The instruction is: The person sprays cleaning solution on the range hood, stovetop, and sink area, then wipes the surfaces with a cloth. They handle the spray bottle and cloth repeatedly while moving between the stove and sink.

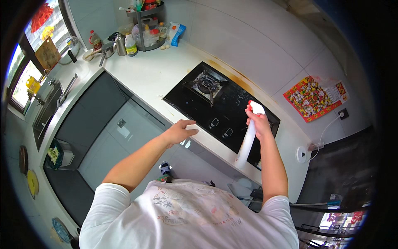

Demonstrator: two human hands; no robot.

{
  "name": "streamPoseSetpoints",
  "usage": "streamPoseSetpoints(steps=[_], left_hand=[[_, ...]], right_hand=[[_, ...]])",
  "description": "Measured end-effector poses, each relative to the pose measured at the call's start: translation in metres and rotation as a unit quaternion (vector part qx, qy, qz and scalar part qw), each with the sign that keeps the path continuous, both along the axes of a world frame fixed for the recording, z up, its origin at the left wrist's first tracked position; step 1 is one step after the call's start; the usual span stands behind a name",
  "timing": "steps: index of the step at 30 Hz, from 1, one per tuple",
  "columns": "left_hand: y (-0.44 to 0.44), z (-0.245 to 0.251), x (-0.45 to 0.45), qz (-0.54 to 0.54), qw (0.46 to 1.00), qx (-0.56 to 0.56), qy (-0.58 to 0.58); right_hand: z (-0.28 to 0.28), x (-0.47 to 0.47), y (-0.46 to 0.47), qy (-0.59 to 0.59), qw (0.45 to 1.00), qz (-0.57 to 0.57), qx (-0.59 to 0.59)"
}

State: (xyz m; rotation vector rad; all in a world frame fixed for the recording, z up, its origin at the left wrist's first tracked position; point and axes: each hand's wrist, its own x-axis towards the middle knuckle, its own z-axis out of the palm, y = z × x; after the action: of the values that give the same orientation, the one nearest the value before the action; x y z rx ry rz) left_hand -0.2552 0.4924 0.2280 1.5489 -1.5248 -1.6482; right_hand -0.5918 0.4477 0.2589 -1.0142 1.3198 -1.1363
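My right hand (260,123) grips a white spray bottle (247,144) by the neck below its red and white trigger head. The bottle is tilted over the right part of a black gas cooktop (192,107). Nothing is in my left hand (181,132), whose fingers are apart above the front edge of the white countertop (149,84), near the cooktop's edge. A burner with a pan support (206,85) is on the far left of the cooktop, with pale spots around it. Two control knobs (214,123) are near the front. My right arm partly hides the cooktop's right side.
Brown stains (239,79) run along the counter behind the cooktop. A corner rack (150,31) holds bottles and bags, with a saucepan (107,49) beside it. The sink (46,115) is at left. An electric kettle base (301,154) with a cord sits at right.
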Motion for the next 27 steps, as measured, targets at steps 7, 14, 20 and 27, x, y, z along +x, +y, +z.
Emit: streamPoseSetpoints(steps=[7, 14, 20, 27], left_hand=[[-0.033, -0.025, 0.072, 0.043, 0.998, 0.040, 0.039], [-0.055, -0.044, 0.096, 0.070, 0.996, 0.043, 0.032], [-0.072, -0.044, 0.121, 0.129, 0.988, 0.074, 0.047], [-0.105, -0.031, 0.124, 0.164, 0.981, 0.093, 0.050]], right_hand=[[-0.027, 0.033, -0.092, 0.161, 0.981, -0.030, 0.103], [-0.073, 0.048, -0.168, 0.244, 0.952, -0.045, 0.181], [-0.109, 0.044, -0.224, 0.291, 0.926, -0.053, 0.232], [-0.133, 0.035, -0.259, 0.283, 0.930, -0.042, 0.232]])
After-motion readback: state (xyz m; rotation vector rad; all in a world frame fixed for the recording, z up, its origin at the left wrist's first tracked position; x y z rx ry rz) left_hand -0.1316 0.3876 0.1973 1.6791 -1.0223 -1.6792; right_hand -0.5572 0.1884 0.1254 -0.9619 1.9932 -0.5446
